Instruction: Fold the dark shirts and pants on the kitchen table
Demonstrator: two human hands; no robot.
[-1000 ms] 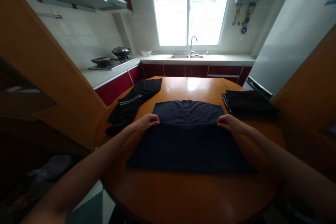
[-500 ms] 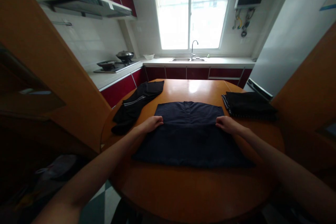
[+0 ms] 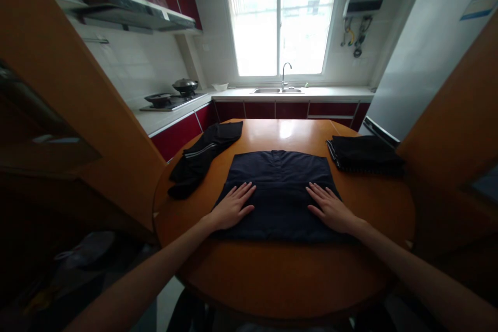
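Note:
A dark navy garment, folded across its width, lies flat on the table in front of me. Its upper part shows a short vertical seam in the middle of the far edge; the exact kind of garment I cannot make out. My left hand rests flat on its left side, fingers stretched out and pointing away from me. On the right side my right hand lies palm down in the same way, fingers spread. Neither hand grips the cloth.
The round wooden table carries a crumpled black garment with pale stripes at the left and a folded black stack of cloth at the right. Beyond stand the counter with a sink, a stove and a fridge.
Both hands have let go of the fold's edge at the garment's sides, opened, and moved inward and nearer, flat onto the cloth. The garment's near corners have drawn inward.

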